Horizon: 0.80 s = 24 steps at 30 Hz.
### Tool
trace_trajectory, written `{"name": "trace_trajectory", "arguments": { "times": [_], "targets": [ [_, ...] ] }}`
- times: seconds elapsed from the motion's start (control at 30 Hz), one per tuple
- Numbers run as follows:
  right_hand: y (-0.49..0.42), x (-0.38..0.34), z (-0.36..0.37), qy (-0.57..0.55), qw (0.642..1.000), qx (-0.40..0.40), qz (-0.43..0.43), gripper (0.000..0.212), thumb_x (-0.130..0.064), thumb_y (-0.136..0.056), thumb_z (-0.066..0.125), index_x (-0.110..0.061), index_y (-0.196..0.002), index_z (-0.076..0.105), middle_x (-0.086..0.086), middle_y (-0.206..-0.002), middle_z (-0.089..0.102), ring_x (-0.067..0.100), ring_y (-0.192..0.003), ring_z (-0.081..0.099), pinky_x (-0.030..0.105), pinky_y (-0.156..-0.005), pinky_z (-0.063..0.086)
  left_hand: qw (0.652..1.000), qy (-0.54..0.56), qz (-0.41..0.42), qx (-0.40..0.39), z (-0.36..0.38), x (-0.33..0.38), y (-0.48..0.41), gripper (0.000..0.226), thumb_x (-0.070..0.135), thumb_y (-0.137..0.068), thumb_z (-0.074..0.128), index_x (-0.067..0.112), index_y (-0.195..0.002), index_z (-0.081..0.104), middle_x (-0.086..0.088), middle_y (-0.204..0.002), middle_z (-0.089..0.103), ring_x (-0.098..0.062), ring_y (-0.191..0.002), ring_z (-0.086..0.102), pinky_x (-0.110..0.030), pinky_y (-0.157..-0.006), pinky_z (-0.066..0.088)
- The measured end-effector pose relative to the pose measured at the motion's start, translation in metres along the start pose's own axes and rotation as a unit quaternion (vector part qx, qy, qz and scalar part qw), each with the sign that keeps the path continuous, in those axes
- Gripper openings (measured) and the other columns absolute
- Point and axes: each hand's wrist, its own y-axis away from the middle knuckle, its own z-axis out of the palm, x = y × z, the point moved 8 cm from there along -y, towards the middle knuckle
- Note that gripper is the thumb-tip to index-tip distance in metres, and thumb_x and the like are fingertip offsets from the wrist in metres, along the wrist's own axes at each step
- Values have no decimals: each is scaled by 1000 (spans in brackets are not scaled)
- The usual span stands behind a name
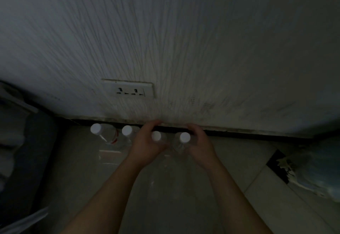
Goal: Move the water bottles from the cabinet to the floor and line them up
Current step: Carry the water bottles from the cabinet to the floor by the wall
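Left hand (147,144) gripping clear bottle (156,136), right hand (199,142) gripping neighbouring bottle (184,137)

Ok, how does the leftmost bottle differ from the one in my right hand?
The leftmost bottle stands free, untouched; the rightmost bottle is gripped by the right hand. The leftmost bottle shows a red label; the rightmost bottle shows none. Both have white caps.

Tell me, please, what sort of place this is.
Probably a dim corner of an indoor room, seen at floor level: a textured white wall with a double socket set low, a dark skirting board, and a glossy tiled floor with four white-capped water bottles in a row.
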Motion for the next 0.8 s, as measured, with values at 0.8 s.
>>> {"name": "trace_trajectory", "arguments": {
  "times": [0.8],
  "targets": [
    [131, -255, -122, 177, 978, 72, -82, 35, -28, -94, 58, -17, -127, 59, 0, -132, 57, 16, -127, 44, 18, -102, 26, 968, -224, 109, 5, -165, 265, 67, 63, 57, -84, 44, 16, -130, 58, -4, -133, 57, -22, -125, 49, -32, -106, 36]
  ]
}}
